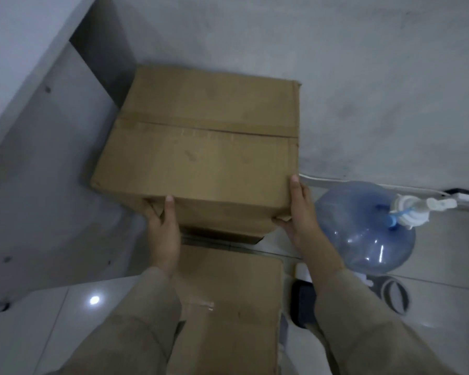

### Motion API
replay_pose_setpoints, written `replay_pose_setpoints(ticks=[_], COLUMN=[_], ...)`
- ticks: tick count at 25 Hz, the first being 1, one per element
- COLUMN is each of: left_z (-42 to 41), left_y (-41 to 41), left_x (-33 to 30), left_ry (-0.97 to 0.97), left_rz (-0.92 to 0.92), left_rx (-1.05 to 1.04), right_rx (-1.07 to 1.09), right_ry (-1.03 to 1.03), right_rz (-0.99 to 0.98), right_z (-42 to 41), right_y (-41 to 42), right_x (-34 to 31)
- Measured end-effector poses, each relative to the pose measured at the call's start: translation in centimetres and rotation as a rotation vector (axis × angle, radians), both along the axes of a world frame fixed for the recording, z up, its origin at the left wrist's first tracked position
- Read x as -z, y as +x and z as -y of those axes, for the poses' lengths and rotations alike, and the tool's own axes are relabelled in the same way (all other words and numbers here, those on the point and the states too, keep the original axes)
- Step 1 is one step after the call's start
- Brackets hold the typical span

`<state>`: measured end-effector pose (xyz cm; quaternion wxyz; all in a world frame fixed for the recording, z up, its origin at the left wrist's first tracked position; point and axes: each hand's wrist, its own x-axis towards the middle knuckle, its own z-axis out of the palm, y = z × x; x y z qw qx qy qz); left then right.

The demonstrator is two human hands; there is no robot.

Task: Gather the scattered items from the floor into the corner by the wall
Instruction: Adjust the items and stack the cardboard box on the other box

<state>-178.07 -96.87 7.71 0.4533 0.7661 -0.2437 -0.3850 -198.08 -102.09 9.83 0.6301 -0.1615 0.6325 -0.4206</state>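
A large taped cardboard box (201, 147) fills the corner between the grey wall and a white cabinet side. My left hand (164, 228) grips its near left bottom edge, thumb up on the front face. My right hand (301, 215) clasps the near right corner, fingers under it. The box appears to rest on a darker box (222, 235) beneath it; only that one's front edge shows. A second flat cardboard box (228, 307) lies on the floor in front, between my sleeves.
A blue water jug (363, 228) with a white pump stands right of the box. A white cable (336, 182) runs along the wall base. A dark slipper (303, 301) and grey rings (393, 293) lie on the tiled floor. The white cabinet (38, 158) blocks the left.
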Motion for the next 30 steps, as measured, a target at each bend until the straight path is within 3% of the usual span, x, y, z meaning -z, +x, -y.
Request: replay_pose_setpoints(ticks=[7, 12, 15, 18, 22, 25, 30], left_z=[-3.7, -7.5, -9.7, -11.5, -12.7, -12.6, -12.0], left_y=[6.5, 8.9, 9.8, 9.8, 9.8, 8.3, 7.0], left_x=[3.3, 10.5, 14.8, 17.5, 19.8, 20.2, 20.7], left_ry=[0.065, 0.264, 0.456, 0.661, 0.661, 0.685, 0.857], left_rz=[0.068, 0.162, 0.252, 0.219, 0.078, 0.184, 0.35], left_rx=[0.323, 0.494, 0.555, 0.488, 0.459, 0.56, 0.398], right_rx=[0.257, -0.089, -0.252, -0.29, -0.243, -0.201, -0.199], right_ry=[-0.03, 0.147, 0.254, 0.332, 0.451, 0.483, 0.42], right_rz=[-0.044, -0.423, -0.549, -0.61, -0.654, -0.646, -0.534], right_z=[-5.0, -13.4, -16.7, -18.6, -19.0, -18.8, -19.0], right_y=[1.5, 0.7, 0.1, 0.0, 0.7, 0.9, -0.4], right_x=[5.1, 13.7, 18.1, 20.8, 22.7, 23.0, 23.4])
